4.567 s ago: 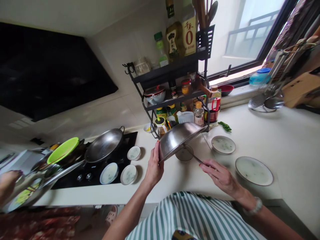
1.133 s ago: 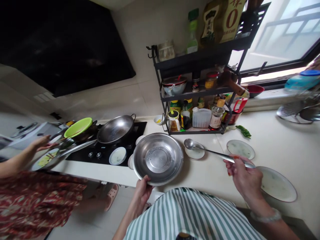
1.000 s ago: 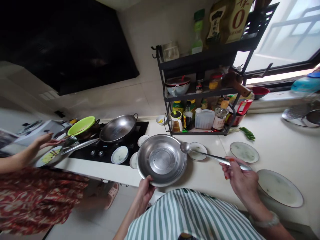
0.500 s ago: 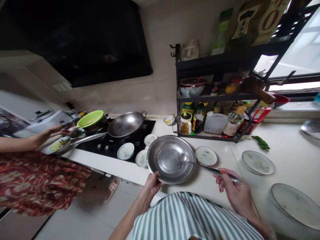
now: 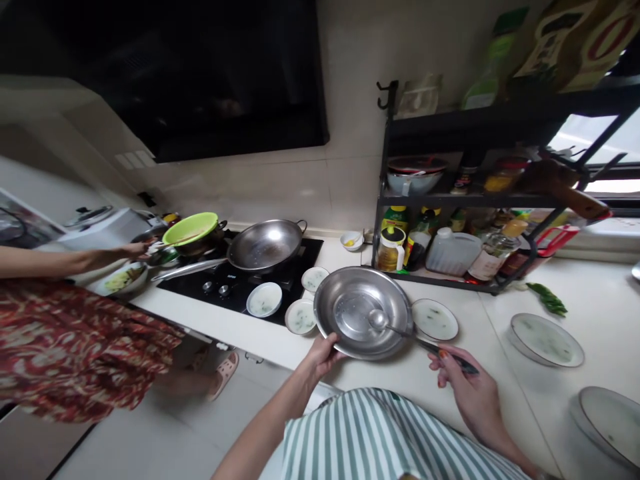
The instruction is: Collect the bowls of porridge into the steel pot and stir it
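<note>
My left hand (image 5: 323, 355) grips the near rim of a wide steel basin (image 5: 350, 320), its thumb over the edge. Only a little liquid shows on the basin's bottom. In my right hand (image 5: 463, 377) is the dark handle of a ladle (image 5: 379, 320), whose bowl rests inside the basin. Small bowls of pale soup with green bits stand around it: one bowl (image 5: 435, 319) to the right, one bowl (image 5: 301, 317) to the left, another bowl (image 5: 315, 279) behind that, and one bowl (image 5: 264, 300) on the stove's edge.
A steel wok (image 5: 265, 247) sits on the black stove (image 5: 200, 293). A co-worker's hand (image 5: 135, 251) is near a green colander (image 5: 190, 229) at left. A rack (image 5: 450, 283) with bottles stands behind. Larger soup bowls (image 5: 547, 340) and green leaves (image 5: 547, 298) lie at right.
The view has swung left, so everything sits farther right. Both my hands keep their hold on the basin and ladle. The co-worker's hand has shifted slightly toward the colander.
</note>
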`<state>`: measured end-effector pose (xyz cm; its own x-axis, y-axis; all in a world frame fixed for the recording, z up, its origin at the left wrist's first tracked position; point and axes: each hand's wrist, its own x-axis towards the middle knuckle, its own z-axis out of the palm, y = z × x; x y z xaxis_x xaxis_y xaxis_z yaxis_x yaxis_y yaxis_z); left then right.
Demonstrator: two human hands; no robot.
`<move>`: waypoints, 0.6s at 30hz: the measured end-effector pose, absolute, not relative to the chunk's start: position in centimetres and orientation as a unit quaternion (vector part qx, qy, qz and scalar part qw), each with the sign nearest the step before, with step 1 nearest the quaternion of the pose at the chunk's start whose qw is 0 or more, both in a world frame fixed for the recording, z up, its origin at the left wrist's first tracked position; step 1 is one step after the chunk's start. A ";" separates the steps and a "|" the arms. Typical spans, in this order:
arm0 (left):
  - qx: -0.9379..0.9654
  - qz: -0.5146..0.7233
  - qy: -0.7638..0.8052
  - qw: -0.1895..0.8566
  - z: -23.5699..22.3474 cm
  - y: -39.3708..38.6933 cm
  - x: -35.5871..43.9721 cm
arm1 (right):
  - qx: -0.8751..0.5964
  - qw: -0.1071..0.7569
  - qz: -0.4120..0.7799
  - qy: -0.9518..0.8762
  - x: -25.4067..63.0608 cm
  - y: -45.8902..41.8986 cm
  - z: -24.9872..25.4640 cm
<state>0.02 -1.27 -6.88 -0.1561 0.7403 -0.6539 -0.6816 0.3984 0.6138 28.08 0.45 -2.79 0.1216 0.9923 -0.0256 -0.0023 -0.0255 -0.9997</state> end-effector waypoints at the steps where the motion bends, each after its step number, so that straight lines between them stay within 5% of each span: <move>1: 0.040 0.549 0.524 0.650 -6.9 -1.3 0.1 | -0.540 0.522 0.473 -0.461 28.0 0.5 -2.9; 18: 0.103 0.460 0.501 0.726 -6.7 -3.9 -2.3 | -0.570 0.572 0.439 -0.394 25.1 -0.2 -5.7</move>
<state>-2.29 -3.89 -6.72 0.0751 0.7704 -0.6332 -0.5645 0.5563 0.6098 25.06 -0.22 -5.75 0.3031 0.9516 -0.0505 -0.0531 -0.0360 -0.9979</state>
